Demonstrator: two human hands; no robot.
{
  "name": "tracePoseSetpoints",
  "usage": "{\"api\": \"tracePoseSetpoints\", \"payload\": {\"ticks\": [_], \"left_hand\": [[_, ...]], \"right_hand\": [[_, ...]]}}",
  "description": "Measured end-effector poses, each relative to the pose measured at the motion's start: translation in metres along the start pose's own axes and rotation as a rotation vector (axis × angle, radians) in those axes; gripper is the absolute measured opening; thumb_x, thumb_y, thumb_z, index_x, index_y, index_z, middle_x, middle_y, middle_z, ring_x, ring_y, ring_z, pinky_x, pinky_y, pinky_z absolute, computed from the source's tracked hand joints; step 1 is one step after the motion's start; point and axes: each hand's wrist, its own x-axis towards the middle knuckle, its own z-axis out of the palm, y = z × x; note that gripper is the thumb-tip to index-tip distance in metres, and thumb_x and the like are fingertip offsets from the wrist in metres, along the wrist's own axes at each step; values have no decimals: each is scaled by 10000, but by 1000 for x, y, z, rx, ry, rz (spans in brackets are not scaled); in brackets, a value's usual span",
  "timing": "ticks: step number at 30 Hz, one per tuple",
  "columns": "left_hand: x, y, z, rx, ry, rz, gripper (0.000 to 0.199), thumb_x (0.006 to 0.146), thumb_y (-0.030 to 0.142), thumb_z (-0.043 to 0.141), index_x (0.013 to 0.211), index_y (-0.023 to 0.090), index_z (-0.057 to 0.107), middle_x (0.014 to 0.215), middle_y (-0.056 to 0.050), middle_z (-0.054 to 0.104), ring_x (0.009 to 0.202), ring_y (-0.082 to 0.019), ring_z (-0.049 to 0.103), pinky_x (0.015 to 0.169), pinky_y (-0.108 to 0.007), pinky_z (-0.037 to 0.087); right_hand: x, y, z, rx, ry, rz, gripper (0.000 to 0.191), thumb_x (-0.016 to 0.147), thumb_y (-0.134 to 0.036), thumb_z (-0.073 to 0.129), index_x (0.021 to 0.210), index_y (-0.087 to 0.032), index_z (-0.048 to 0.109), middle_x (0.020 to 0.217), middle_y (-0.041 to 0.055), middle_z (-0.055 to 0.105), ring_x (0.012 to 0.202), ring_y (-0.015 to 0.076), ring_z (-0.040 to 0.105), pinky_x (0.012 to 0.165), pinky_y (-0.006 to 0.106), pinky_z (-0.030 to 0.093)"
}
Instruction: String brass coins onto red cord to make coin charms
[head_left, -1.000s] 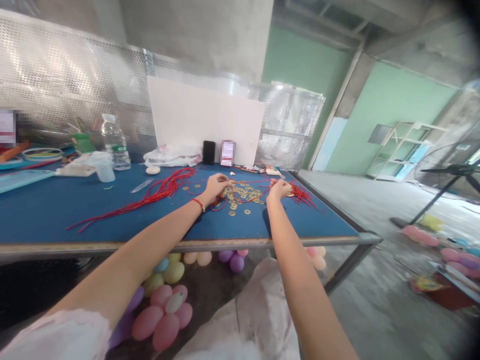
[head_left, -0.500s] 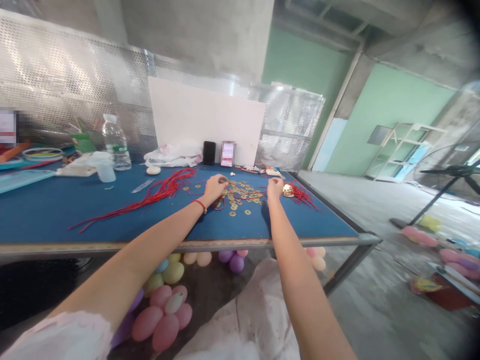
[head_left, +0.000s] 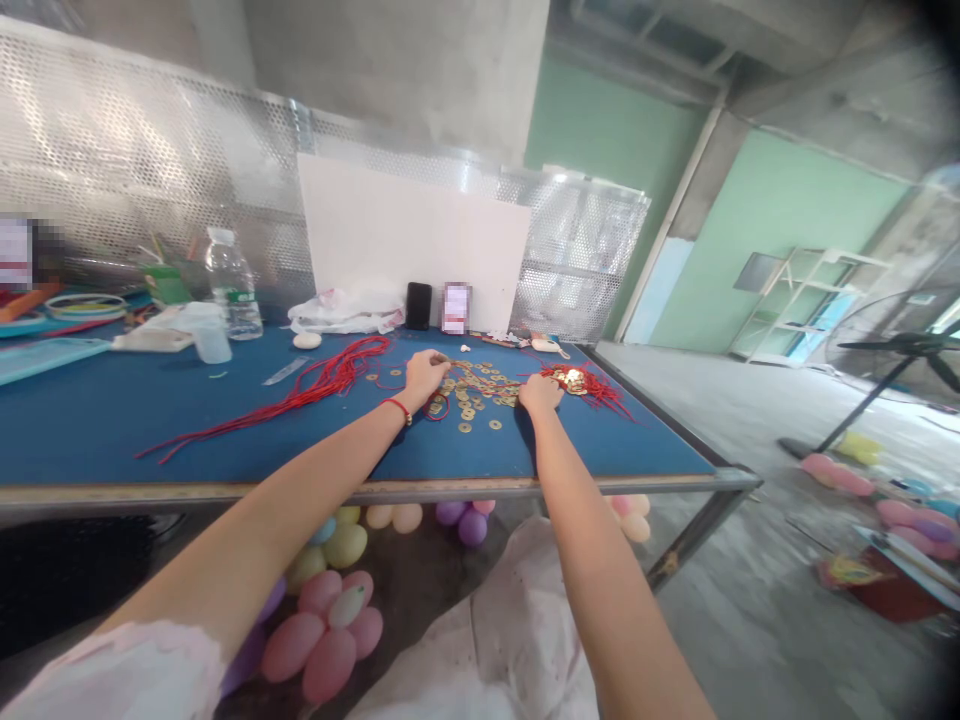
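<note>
My left hand (head_left: 427, 376) is closed in a pinch at the left side of a scatter of brass-coloured coins (head_left: 466, 400) with holes. A red cord (head_left: 437, 408) curls below its fingers and seems to run from the pinch; a coin there is too small to confirm. My right hand (head_left: 540, 394) rests low at the right side of the coins, its fingers curled, and what they grip is hidden. Just beyond it lies a red tassel-like bundle (head_left: 604, 392) with a heap of shiny gold coins (head_left: 574, 380). A long hank of red cords (head_left: 330, 385) stretches out left of my left hand.
A water bottle (head_left: 232, 290), a plastic cup (head_left: 211, 335) and a white plastic bag (head_left: 349, 312) stand or lie at the back left. Two phone-like objects, one black (head_left: 418, 305), lean against a white board (head_left: 412, 230). Balloons (head_left: 330, 640) hang below the table edge (head_left: 450, 488).
My right hand has moved down and slightly left, from raised beside the gold coins onto the scattered coins. The cord stretched between the hands has slackened. My left hand has barely shifted.
</note>
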Motion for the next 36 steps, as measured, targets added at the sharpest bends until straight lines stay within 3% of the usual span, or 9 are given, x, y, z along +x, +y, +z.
{"api": "tracePoseSetpoints", "payload": {"ticks": [4, 7, 13, 18, 21, 24, 28, 31, 36], "left_hand": [[2, -3, 1, -50, 17, -18, 41, 662, 149, 631, 695, 159, 654, 612, -31, 665, 615, -172, 648, 602, -251, 469], [4, -6, 3, -99, 21, -29, 41, 657, 151, 630, 691, 157, 651, 614, -33, 665, 608, -174, 648, 590, -253, 468], [6, -7, 4, -208, 5, -60, 69, 638, 183, 658, 702, 156, 648, 650, -43, 674, 609, -177, 649, 579, -263, 466], [2, -2, 1, -104, 14, -9, 33, 632, 177, 658, 665, 173, 656, 598, -28, 662, 620, -183, 640, 617, -274, 470], [1, 0, 0, -70, 23, -7, 46, 648, 165, 633, 680, 173, 664, 593, -27, 662, 635, -185, 645, 633, -274, 471], [1, -1, 0, -70, 22, -16, 49, 655, 160, 622, 684, 171, 661, 589, -25, 658, 629, -183, 647, 628, -270, 472], [0, 0, 0, -52, 17, -5, 41, 654, 154, 627, 678, 170, 656, 591, -25, 658, 626, -180, 643, 634, -270, 471], [0, 1, 1, -78, 14, -1, 32, 650, 164, 647, 681, 165, 657, 617, -30, 669, 638, -180, 642, 646, -274, 475], [0, 2, 7, -201, -22, 50, 69, 621, 186, 688, 676, 158, 657, 697, -40, 697, 715, -182, 648, 705, -279, 484]], "right_hand": [[9, -2, 5, 213, 33, 7, 159, 859, -156, 489, 980, -116, 584, 1081, 191, 644, 1124, 267, 558, 984, 432, 364], [18, -1, 4, 416, 58, 28, 165, 925, -186, 365, 977, -160, 520, 943, 105, 683, 915, 164, 647, 814, 300, 488], [28, 7, -2, 591, 82, 57, 121, 892, -171, 367, 876, -185, 486, 708, 6, 664, 623, 98, 633, 590, 208, 511], [17, 5, 3, 471, 47, -23, 87, 813, -179, 498, 846, -177, 579, 851, 52, 676, 840, 160, 635, 764, 279, 495], [7, 4, 6, 118, -43, -165, 140, 762, -154, 594, 883, -201, 648, 1018, 79, 638, 1054, 221, 558, 937, 366, 402], [1, 4, 7, -131, -128, -247, 143, 771, -211, 641, 908, -220, 681, 1088, 111, 592, 1103, 273, 513, 954, 436, 366], [0, 4, 4, -179, -111, -307, 124, 801, -241, 625, 906, -209, 682, 1101, 123, 567, 1117, 283, 485, 944, 437, 364], [-1, -2, 9, -118, -115, -490, 151, 814, -257, 609, 944, -206, 667, 1054, 87, 584, 1038, 222, 517, 922, 371, 388], [-8, -17, 26, 246, -512, -779, 256, 767, -203, 630, 1018, -165, 656, 1003, 39, 638, 894, 134, 576, 828, 246, 428]]}}
